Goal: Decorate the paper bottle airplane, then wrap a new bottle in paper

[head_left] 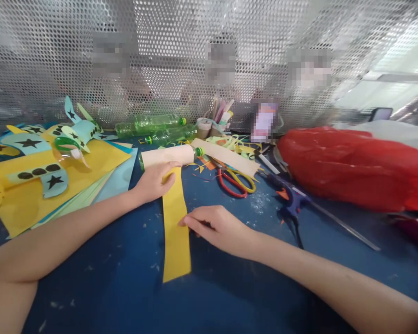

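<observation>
A long yellow paper strip [176, 232] lies on the blue table [251, 287], running away from me toward a bottle wrapped in beige paper [167, 155] that lies on its side. My left hand [153, 182] rests on the strip's far end, right against the wrapped bottle, fingers curled down on the paper. My right hand [218, 227] presses the strip's right edge near its middle, fingers held together in a pinch.
Yellow and light-blue paper sheets [87, 178] and paper planes [73, 132] lie left. Green plastic bottles [149, 124], red-and-yellow scissors [235, 182], a glue gun [292, 199], a red plastic bag [351, 164] and a perforated metal screen [181, 55] surround the work spot.
</observation>
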Demonstrator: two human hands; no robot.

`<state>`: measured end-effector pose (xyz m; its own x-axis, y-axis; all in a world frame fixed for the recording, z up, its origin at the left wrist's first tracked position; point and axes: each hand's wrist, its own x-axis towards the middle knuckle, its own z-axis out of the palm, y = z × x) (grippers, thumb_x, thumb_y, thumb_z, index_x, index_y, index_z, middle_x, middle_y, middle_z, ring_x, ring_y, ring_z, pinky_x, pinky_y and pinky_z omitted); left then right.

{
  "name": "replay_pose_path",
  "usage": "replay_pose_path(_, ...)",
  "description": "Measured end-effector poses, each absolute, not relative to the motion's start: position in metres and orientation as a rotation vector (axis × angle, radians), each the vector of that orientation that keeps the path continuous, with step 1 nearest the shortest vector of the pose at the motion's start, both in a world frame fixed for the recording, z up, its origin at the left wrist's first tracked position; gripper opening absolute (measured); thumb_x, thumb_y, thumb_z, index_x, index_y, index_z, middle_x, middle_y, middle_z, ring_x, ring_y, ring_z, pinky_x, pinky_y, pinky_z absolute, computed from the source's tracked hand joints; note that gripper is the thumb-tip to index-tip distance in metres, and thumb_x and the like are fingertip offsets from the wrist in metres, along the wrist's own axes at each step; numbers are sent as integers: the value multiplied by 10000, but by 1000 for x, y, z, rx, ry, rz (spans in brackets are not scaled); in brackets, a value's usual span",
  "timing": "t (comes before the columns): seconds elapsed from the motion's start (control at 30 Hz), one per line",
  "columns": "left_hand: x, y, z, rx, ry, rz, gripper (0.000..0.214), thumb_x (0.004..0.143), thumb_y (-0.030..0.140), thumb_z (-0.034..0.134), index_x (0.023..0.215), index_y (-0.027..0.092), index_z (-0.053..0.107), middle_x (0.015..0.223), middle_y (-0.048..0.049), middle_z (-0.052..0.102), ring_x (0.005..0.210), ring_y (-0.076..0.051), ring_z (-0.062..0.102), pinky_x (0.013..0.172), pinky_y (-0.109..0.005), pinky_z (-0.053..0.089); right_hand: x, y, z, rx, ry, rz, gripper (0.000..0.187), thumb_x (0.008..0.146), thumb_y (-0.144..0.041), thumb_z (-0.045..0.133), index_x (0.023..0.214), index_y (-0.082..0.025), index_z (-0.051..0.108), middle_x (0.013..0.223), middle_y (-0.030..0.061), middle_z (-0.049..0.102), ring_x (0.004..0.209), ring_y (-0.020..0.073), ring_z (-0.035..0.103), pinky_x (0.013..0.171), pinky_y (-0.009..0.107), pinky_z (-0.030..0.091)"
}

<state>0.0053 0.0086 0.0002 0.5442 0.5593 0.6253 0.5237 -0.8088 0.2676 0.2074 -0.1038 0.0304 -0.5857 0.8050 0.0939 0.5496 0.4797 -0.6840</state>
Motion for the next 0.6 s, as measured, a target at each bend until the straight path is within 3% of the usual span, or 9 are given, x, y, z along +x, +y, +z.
replay_pose_path(0.13,7,12,-3,2805,864,1153,210,908,216,490,995,162,673,938,-52,745,826,-187,694,781,-313,535,210,-103,22,-852,-2456,623,441,962,-324,453,548,-179,492,531,-17,460,506,91,416,527,236,319)
replay_pose_path(0.27,9,12,-3,2882,709,1162,178,903,239,546,889,163,706,731,-30,716,668,-164,652,641,-277,511,217,-96,19,-912,-2468,433,536,962,-364,442,474,-187,312,452,-47,299,429,74,271,473,266,221)
replay_pose_path(0.37,9,11,-2,2895,685,1145,216,904,291,546,869,168,720,697,-38,692,657,-170,631,625,-290,514,224,-86,21,-1172,-2389,210,485,966,-355,430,512,-183,428,502,-19,454,477,90,396,507,259,274)
replay_pose_path(0.47,7,10,0,2906,626,1061,251,888,308,527,951,167,725,795,-68,709,784,-201,650,733,-348,550,235,-71,21,-1477,-2354,-84,231,931,-297,493,790,-173,627,771,52,642,732,175,576,646,271,388)
replay_pose_path(0.6,4,9,3,2934,508,870,373,814,231,503,1128,151,687,981,-108,700,983,-255,627,878,-438,538,248,-55,18,-1766,-2384,-411,225,921,-277,487,999,-117,623,1008,153,629,982,294,569,834,362,428)
